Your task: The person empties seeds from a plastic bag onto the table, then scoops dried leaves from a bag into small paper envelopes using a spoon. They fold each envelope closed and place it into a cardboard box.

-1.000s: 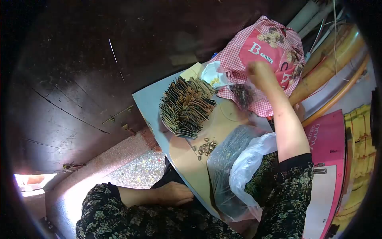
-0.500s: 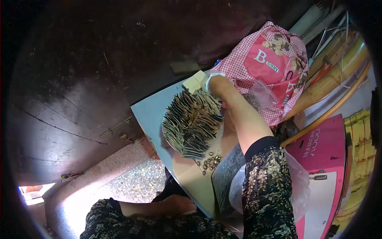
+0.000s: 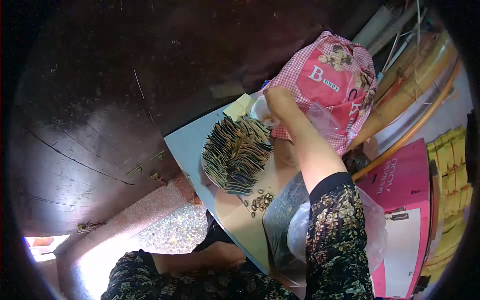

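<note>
My right hand (image 3: 280,99) reaches over the far corner of a small table (image 3: 187,135), its fingers mostly hidden. It holds a white cup-like container (image 3: 261,111), whose contents I cannot make out. Just below is a round plate (image 3: 209,176) heaped with thin dark green and brown strips (image 3: 237,155), packed on edge. Several small shiny oval pieces (image 3: 261,202) lie loose near the plate. A pale yellow block (image 3: 239,107) sits beside the container. Down by my lap rests my left hand (image 3: 231,254), away from these things, its fingers not clear.
A pink checked cloth bag (image 3: 325,80) stands behind my right hand, with a small clear bag (image 3: 322,119) against it. Clear plastic (image 3: 300,232) lies under my right forearm. Bamboo poles (image 3: 405,95) and a pink box (image 3: 400,180) are to the right. A dark panel (image 3: 100,100) rises at left.
The white container in my right hand has tipped and come lower, showing more of itself. My left hand has drawn slightly back. The whole view has shifted a little.
</note>
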`<state>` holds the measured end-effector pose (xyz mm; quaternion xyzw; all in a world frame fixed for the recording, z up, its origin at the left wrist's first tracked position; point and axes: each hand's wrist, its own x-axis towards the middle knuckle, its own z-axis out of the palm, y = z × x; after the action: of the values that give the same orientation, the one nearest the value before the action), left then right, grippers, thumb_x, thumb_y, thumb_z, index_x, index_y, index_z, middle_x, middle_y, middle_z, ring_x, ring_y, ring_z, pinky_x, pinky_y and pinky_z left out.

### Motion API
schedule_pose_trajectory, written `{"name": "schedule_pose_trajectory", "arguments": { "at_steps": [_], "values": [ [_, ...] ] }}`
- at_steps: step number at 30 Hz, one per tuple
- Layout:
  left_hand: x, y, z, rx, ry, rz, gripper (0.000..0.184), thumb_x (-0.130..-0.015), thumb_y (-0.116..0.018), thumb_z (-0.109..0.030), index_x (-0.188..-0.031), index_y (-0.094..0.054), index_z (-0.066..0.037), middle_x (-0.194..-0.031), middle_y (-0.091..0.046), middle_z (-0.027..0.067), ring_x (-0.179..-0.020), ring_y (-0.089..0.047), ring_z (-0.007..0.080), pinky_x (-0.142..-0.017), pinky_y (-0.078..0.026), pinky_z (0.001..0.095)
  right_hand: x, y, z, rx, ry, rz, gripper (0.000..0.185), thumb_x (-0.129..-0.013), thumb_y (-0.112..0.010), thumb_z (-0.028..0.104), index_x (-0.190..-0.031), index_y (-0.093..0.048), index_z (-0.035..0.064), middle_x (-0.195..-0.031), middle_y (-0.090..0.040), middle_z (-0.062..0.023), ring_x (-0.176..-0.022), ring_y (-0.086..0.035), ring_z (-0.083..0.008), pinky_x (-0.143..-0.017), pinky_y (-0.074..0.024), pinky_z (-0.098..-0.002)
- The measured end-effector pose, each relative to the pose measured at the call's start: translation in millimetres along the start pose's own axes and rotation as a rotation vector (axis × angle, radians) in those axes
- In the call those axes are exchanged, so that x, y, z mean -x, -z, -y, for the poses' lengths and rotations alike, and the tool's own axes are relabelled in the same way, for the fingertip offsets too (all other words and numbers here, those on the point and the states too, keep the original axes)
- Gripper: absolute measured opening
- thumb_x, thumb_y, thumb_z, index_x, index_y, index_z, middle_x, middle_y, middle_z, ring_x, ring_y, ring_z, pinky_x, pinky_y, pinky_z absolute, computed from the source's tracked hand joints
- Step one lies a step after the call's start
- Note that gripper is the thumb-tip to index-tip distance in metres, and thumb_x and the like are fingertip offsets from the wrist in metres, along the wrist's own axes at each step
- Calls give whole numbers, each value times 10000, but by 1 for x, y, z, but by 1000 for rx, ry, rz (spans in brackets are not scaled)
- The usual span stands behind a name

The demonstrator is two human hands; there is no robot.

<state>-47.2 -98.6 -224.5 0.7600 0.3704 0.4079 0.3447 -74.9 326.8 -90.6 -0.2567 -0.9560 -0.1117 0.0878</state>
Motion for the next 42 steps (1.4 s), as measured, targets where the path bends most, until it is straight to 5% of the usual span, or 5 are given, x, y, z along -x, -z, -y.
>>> {"name": "schedule_pose_trajectory", "arguments": {
  "at_steps": [9, 24, 27, 36, 42],
  "values": [
    [-6, 11, -26, -109, 63, -68, 131, -833, -654, -180, -891, -647, -63, -801, -647, 112, -739, -637, 293, -659, -522, 374, 91, 209, 74, -1223, -387, -21, 55, -746, -592, 8, -759, -645, -2, -664, -642, -66, -567, -608, -116, -492, -474, -248],
    [1, -36, -37, -352, 84, -2, 190, -845, -590, -247, -829, -557, -61, -776, -594, 141, -760, -606, 340, -660, -497, 435, 362, 278, 237, -1578, 1223, -723, 189, -787, -659, -13, -956, -607, -80, -979, -645, -246, -780, -670, -351, -646, -561, -396],
    [4, -38, -33, -390, 31, 6, 186, -838, -603, -248, -843, -565, -65, -781, -594, 132, -778, -606, 334, -677, -496, 431, 338, 363, 222, -1686, 741, 345, 187, -788, -672, 3, -953, -623, -71, -964, -656, -235, -790, -685, -341, -640, -567, -377],
    [1, 37, -54, -304, 246, -504, 128, -827, -628, -164, -852, -629, -38, -794, -635, 172, -742, -637, 338, -664, -519, 407, 384, 294, 276, -2244, 1132, -354, 132, -858, -590, 5, -921, -604, -110, -909, -623, -259, -714, -615, -345, -565, -490, -440],
    [-30, 96, -61, -582, 184, -736, 103, -789, -661, -99, -860, -622, -34, -807, -604, 135, -783, -606, 327, -686, -495, 384, 351, 301, 257, -2197, 1286, 397, 211, -847, -705, 112, -964, -613, -38, -960, -632, -200, -718, -612, -315, -604, -511, -411]
  ]
}}
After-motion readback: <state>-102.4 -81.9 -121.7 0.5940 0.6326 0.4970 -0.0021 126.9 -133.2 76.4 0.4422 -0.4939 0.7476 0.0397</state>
